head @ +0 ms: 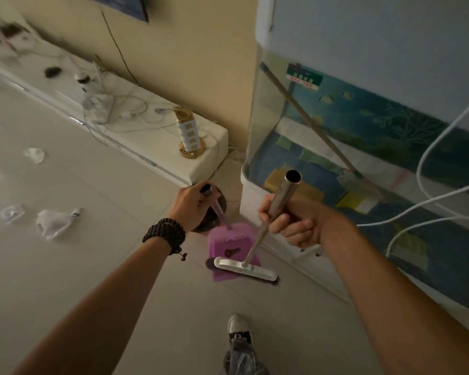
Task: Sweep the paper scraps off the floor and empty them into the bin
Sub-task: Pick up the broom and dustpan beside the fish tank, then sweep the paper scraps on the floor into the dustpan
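1. The right hand [287,220], centre right of the frame, has its fingers wrapped around the metal broom handle [278,201], open tube end pointing up at the camera.
2. Down that handle, the white broom head [245,269] lies across the front lip of the purple dustpan [232,246], bottom centre, dark bristles just showing beneath it.
3. The left hand [192,208], just left of centre, grips the top of the dustpan handle [218,209]; a dark bead bracelet [165,234] circles its wrist.
4. One small dark scrap sits in the pan, too small to identify.
5. Paper scraps [52,221] lie on the pale tiled floor [92,266] at the left, well apart from the pan; another [34,155] is further up.
6. A gold-and-white tower power strip [186,133] stands on the low white ledge [209,158], upper centre, amid tangled cables.
7. A fish tank [363,136] fills the right side.
8. A shoe [238,330] shows at the bottom edge.
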`<state>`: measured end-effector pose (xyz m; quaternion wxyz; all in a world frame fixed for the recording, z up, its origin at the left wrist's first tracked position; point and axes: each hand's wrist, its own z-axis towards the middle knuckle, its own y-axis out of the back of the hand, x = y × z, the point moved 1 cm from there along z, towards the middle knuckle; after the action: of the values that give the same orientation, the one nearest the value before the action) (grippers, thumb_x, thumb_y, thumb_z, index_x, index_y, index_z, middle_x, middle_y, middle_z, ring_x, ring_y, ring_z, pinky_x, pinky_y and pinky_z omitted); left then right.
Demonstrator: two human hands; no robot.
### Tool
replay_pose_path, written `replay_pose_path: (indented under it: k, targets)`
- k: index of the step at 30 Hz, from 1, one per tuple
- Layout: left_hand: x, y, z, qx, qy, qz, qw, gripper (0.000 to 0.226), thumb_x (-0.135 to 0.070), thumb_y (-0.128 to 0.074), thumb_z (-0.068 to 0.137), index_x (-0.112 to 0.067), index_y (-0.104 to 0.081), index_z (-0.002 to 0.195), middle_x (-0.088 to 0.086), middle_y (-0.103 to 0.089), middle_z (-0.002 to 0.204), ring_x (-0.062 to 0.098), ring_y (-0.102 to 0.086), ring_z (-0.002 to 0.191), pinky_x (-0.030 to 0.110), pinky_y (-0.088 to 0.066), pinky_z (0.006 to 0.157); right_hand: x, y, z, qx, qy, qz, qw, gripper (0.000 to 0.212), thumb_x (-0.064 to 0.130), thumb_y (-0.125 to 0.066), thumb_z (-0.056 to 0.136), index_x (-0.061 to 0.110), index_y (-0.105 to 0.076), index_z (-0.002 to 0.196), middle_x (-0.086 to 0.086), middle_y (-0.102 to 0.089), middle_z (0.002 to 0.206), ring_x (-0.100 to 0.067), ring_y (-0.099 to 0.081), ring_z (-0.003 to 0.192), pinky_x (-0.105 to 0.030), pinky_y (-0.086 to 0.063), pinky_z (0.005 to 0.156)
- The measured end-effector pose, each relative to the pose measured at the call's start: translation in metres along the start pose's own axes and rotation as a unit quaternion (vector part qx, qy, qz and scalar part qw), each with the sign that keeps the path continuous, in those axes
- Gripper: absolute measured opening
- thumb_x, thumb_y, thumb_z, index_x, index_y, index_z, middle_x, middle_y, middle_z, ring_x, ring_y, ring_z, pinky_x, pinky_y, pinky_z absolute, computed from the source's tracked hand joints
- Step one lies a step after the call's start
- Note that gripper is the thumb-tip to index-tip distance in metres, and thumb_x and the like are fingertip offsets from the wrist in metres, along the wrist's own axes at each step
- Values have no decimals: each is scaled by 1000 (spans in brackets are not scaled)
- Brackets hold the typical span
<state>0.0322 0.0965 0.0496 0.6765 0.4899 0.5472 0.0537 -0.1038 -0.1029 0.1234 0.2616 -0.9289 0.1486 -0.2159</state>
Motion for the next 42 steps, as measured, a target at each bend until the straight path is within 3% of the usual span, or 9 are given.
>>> replay_pose_path:
  k: [6,11,16,20,23,27,30,34,42]
  targets:
    - [-9,88,-91,-105,24,-9,994,18,-25,-60,103,-12,-58,91,11,-71,86,27,-66,74,20,-46,66,2,-96,-55,-7,52,-135,989,26,32,-60,82,10,-54,70,1,-45,41,-5,-29,17,-8,-19,24]
    - [8,164,-171,-189,92,-52,976,29,-36,-53,105,-12,-49,90,19,-73,81,37,-72,69,55,-60,66,-1,-191,-72,-22,66,-219,973,31,26,-50,87,1,-55,69,-13,-56,45,-10,-39,18,-8,-25,22]
    - [45,228,-256,-282,209,-33,936,36,-38,-61,100,-16,-44,78,10,-66,71,39,-73,68,45,-62,62,-14,-269,-49,-41,40,-278,959,33,27,-43,96,3,-55,76,-24,-68,62,-18,-63,36,-17,-45,28]
    - [92,261,-317,-308,292,-21,905,16,-19,-67,86,-15,-55,77,18,-69,78,39,-71,70,49,-64,67,-34,-312,-4,8,1,-199,980,23,15,-49,94,0,-54,78,-35,-68,79,-41,-75,73,-37,-62,48]
    - [120,277,-351,-297,359,-2,885,19,-18,-60,88,-4,-68,78,17,-72,73,35,-71,69,42,-63,66,-51,-344,35,-20,14,-89,996,18,6,-44,100,-1,-52,85,-38,-64,79,-53,-69,70,-52,-60,59]
    - [158,298,-373,-317,426,-11,847,38,-21,-60,92,3,-61,62,14,-64,62,23,-55,54,27,-47,52,-48,-372,101,-7,-85,-4,996,26,-7,-35,97,-1,-56,111,-40,-55,96,-39,-68,65,-38,-60,44]
    - [181,319,-374,-353,448,1,821,42,-18,-60,92,-6,-48,54,9,-53,57,22,-47,51,28,-42,51,-33,-397,147,-31,-103,-161,981,31,-14,-30,97,-3,-47,121,-42,-50,105,-36,-69,72,-25,-55,40]
    - [214,355,-360,-381,486,4,786,42,-17,-59,92,-6,-47,53,8,-50,56,19,-44,49,25,-37,48,-5,-419,204,-91,-127,-355,922,16,-9,-32,98,-9,-47,96,-20,-58,77,-17,-59,44,-14,-45,33]
    - [293,392,-326,-402,536,-15,742,39,-19,-58,90,-4,-51,54,18,-62,64,29,-54,57,31,-44,60,48,-456,306,-110,-79,-333,933,24,10,-28,102,9,-43,84,0,-41,42,-6,-36,24,-13,-31,24]
